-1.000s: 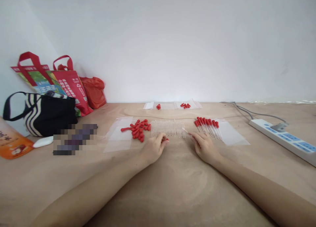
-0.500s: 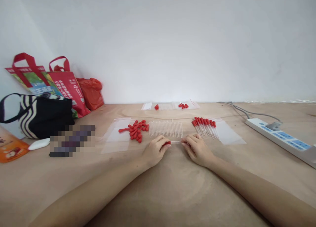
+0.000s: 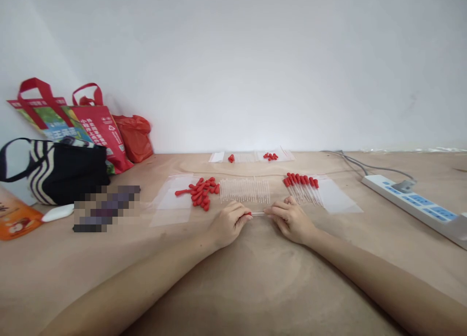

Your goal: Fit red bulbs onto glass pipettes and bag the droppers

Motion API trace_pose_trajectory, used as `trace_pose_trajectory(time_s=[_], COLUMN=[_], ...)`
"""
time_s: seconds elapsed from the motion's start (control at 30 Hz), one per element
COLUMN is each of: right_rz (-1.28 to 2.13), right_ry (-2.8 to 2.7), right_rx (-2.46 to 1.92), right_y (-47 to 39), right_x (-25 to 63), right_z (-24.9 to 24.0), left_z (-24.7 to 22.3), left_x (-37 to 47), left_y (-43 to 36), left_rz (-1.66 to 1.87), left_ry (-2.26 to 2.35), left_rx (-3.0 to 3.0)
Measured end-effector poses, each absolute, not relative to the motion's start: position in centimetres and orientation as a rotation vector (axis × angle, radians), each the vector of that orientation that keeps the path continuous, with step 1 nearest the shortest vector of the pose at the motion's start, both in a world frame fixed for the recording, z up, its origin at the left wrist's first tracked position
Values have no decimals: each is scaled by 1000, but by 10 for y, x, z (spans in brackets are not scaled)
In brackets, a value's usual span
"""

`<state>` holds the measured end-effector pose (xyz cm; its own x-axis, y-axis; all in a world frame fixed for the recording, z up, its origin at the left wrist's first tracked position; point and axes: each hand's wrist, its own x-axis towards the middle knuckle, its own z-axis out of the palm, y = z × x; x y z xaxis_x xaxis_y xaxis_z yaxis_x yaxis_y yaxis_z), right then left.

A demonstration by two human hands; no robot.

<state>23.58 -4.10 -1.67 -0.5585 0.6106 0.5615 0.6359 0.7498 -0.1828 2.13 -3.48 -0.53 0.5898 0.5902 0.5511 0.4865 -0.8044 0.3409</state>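
Observation:
My left hand (image 3: 230,224) pinches a red rubber bulb (image 3: 249,213), most of it hidden by the fingers. From the bulb a thin clear tube (image 3: 258,214) runs level to the right, its far end between the fingertips of my right hand (image 3: 292,220). Behind the hands lies a row of clear tubes (image 3: 244,191). Left of that row is a pile of loose red bulbs (image 3: 200,194). On the right, several tubes with red bulbs on their ends (image 3: 302,186) lie side by side.
Plastic sheets (image 3: 175,195) lie left and right of the pieces. Small bulbs (image 3: 270,157) and tubes sit near the wall. Shopping bags (image 3: 102,131) and a black bag (image 3: 76,173) stand left; a power strip (image 3: 412,199) lies right.
Both hands have shifted very slightly, and less of the red bulb shows at my left fingertips. The tube between the hands sits slightly lower.

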Motion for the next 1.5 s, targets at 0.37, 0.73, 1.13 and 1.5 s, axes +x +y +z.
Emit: trace_pose_trajectory(time_s=[0.37, 0.73, 1.13, 1.5], right_rz=[-214, -158, 179, -170], right_ry=[-2426, -2385, -2444, -2529], right_rx=[-820, -873, -1011, -924], right_y=[-37, -46, -53, -47], right_x=[242, 232, 221, 228], right_z=[-11, -11, -7, 3], left_z=[-7, -4, -4, -5], left_x=[20, 22, 24, 20], left_y=[-35, -37, -39, -29], left_rz=[862, 878, 865, 883], left_ry=[788, 786, 697, 786], left_rx=[2749, 2779, 2777, 2676])
